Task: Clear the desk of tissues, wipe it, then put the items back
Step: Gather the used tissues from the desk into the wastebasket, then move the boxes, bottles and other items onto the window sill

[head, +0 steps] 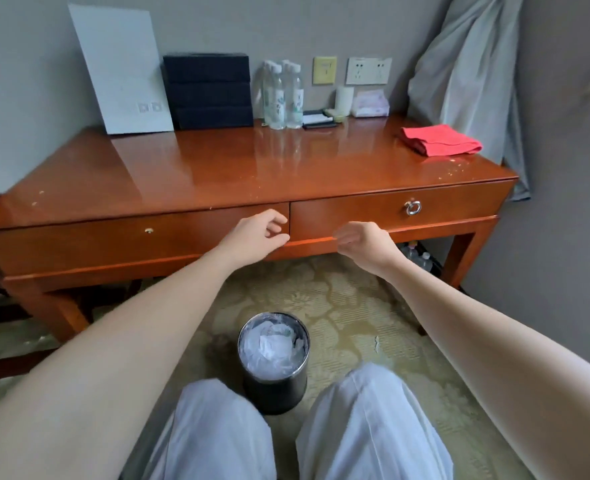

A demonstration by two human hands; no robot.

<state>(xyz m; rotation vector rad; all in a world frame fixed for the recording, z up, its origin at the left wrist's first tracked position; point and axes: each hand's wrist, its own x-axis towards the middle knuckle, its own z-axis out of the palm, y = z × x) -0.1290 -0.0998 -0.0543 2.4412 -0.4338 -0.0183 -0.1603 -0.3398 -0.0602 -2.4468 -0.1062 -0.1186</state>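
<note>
Crumpled white tissues point(269, 351) fill the lined black bin point(274, 396), which stands on the patterned carpet point(349, 306) just in front of the person's knees and off the table point(217, 168). Folded red cloth point(439, 142) lies flat near the table's right rear corner, touched by neither hand. Small pale specks point(454, 171) dot the glossy top by the right front edge; a few more sit near the left front edge. Left hand point(257, 233): held in front of the drawer fronts, at the seam between the two drawers, grip apart, fingers loosely curved, thumb clear of them, nothing in it. Right hand point(362, 242): beside it, in front of the right drawer, grip loosely curled downward, nothing visible inside. Along the rear edge, left to right: white card point(120, 71) leaning on the wall, stack of black boxes point(208, 91), cluster of clear water bottles point(283, 95), dark notepad point(317, 119), white cylinder point(343, 100) (cannot tell what it is), soft tissue pack point(369, 103). Right drawer carries a metal ring pull point(412, 207). Grey curtain point(470, 81) hangs past the table's right end.
</note>
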